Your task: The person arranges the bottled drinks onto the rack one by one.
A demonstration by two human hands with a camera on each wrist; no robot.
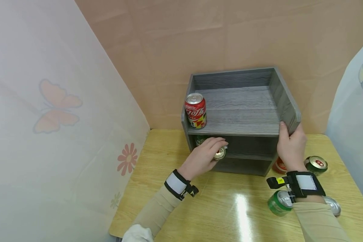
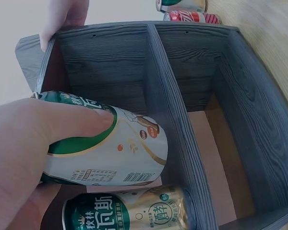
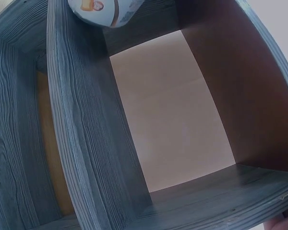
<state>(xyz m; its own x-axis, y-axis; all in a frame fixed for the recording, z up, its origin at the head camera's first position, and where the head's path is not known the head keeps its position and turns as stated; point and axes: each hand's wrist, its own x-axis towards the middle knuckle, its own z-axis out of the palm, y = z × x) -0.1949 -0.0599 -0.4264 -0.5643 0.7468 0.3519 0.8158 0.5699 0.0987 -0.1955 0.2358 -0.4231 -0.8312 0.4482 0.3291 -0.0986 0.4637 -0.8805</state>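
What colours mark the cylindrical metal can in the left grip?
The can: white and green, gold lines; clearest in left wrist view.

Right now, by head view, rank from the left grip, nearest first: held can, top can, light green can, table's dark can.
1. Held can: in the left grip.
2. Top can: left, on the shelf.
3. Light green can: right, on table.
4. Dark can: farther right.

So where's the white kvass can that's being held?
In the head view, the white kvass can is in the left hand, partly inside the grey shelf's middle compartment, left of centre, beside the gold kvass can.
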